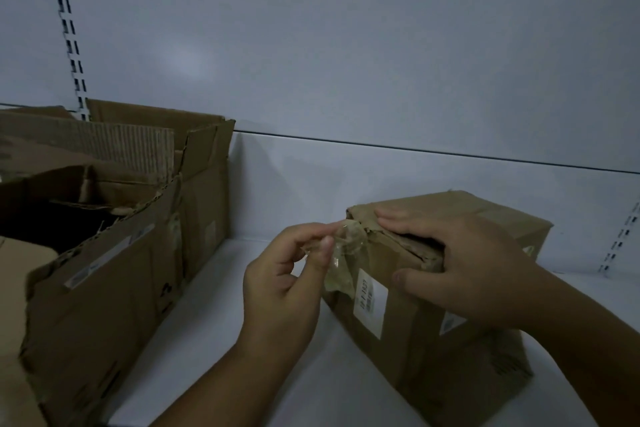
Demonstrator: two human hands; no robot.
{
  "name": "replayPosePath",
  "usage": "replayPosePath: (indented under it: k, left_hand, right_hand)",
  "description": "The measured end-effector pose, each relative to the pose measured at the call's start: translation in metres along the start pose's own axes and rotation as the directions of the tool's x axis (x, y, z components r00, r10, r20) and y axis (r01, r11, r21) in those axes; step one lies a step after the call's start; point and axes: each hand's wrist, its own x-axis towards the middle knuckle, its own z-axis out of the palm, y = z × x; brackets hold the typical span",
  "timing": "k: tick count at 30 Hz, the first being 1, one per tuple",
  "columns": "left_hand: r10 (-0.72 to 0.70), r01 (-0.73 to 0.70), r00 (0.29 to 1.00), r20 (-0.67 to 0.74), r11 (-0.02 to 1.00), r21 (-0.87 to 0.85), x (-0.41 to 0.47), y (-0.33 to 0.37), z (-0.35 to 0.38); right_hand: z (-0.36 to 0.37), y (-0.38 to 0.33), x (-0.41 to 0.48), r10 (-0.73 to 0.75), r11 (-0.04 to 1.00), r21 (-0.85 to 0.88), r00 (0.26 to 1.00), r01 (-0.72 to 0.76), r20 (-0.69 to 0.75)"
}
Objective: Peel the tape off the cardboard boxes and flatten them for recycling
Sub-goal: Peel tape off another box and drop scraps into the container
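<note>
A pale back panel (346, 45) fills the upper half of the view, and a slotted upright rail (67, 31) is seen running down it at the far left. Below it, a white shelf surface (277, 374) is spread across the lower half.

On the left of the shelf a large open cardboard box (104, 305) is placed, its top edge torn and ragged, with paper labels stuck along its near side. Just behind it a second open box (207, 184) is set against the back panel, its flaps raised.

The small cardboard box (408, 340) – the one being worked on – is found at the right of the shelf, well apart from the large boxes, with one corner turned toward the camera. Its top is crumpled and partly parted along the near edge.

The right hand (460, 263) is laid over the top of this box, fingers stretched out flat across the cardboard, thumb set against the near face.

The left hand (287, 281) is held at the box's upper left corner. A crumpled strip of clear tape (346, 253) is pinched between its thumb and forefinger – one end is lifted away, the rest is stuck to the corner and hangs down the side.

A white printed label (370, 302) is fixed just beside the tape on the near face.
</note>
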Motion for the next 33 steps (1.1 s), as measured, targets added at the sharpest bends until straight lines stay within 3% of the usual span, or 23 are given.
replayPosePath:
  k: [3,7,9,12,21,24,27,33]
  left_hand:
    - [0.009,-0.009,1.0,0.007,1.0,0.029,-0.0044,0.0014,0.0015]
    - [0.127,-0.124,0.992,-0.008,0.976,0.181,-0.0024,-0.0049,-0.0018]
    - [0.081,-0.087,0.995,0.052,0.99,0.112,-0.0019,-0.008,-0.0044]
    - [-0.037,0.055,0.964,0.263,0.997,-0.061,-0.004,-0.0045,-0.0046]
    - [-0.168,0.202,0.942,0.29,0.975,-0.091,-0.0043,-0.0051,-0.0052]
    - [-0.169,0.199,0.953,0.251,0.975,-0.097,-0.0043,-0.0032,-0.0057]
    - [-0.195,0.208,0.974,0.113,0.971,-0.119,-0.0019,-0.0023,-0.0062]
    - [-0.319,0.307,0.945,-0.067,0.941,-0.14,0.0013,-0.0053,-0.0015]
  right_hand:
    - [-0.0002,-0.0021,-0.0002,0.019,0.999,0.03,1.0,-0.019,-0.01]
    - [0.0002,-0.0031,-0.0005,0.032,0.998,0.055,0.999,-0.031,-0.028]
    - [-0.0001,-0.0046,-0.001,0.033,0.999,0.035,0.999,-0.032,-0.035]
    - [-0.0007,-0.0057,-0.001,0.014,1.0,0.002,0.999,-0.014,-0.03]
    - [0.0004,-0.0038,-0.0001,-0.001,0.999,0.043,0.999,0.003,-0.039]
    - [0.0008,-0.0035,-0.0005,0.0,0.999,0.039,0.999,0.002,-0.04]
    - [0.0004,-0.0028,0.0003,-0.002,1.0,0.025,0.999,0.003,-0.041]
    - [0.0019,0.0011,0.0009,-0.009,1.0,0.011,0.999,0.01,-0.048]
